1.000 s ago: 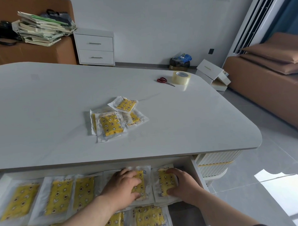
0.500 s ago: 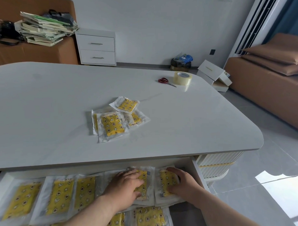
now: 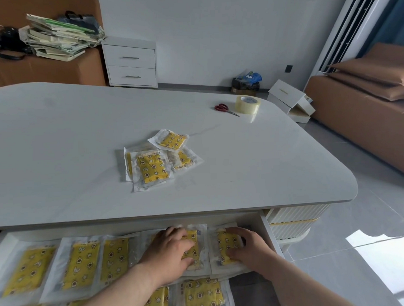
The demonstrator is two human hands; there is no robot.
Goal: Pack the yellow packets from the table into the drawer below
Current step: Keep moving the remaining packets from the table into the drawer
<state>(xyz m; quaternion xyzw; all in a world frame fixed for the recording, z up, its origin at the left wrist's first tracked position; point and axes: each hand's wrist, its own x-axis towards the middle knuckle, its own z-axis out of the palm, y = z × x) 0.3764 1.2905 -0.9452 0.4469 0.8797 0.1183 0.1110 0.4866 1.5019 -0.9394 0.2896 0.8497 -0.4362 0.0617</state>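
- The left hand (image 3: 170, 251) lies palm-down in the open drawer (image 3: 268, 235), its fingers (image 3: 175, 232) loosely bent and resting on a packet in the back row (image 3: 193, 239).
- The right hand (image 3: 251, 250) covers the neighbouring packet (image 3: 223, 243), which sits against the drawer's right wall. Thumb and fingers sit at opposite ends of its yellow pad, but I cannot tell whether they pinch it or only press it flat.
- A row of packed packets (image 3: 82, 264) runs leftward, and a second row is started nearer the person.
- The remaining yellow packets (image 3: 152, 168) lie in a small overlapping pile on the surface (image 3: 58, 146), forward of and above both hands.
- The pile sits roughly in line with the left hand, so that hand looks nearer.
- The top packet's long axis runs roughly away from the person, slightly tilted.
- The front edge of the surface overhangs the drawer, so I judge the hands must draw back and rise before reaching.
- Scissors (image 3: 225, 109) and a tape roll (image 3: 248, 104) lie well beyond the pile, out of the way.
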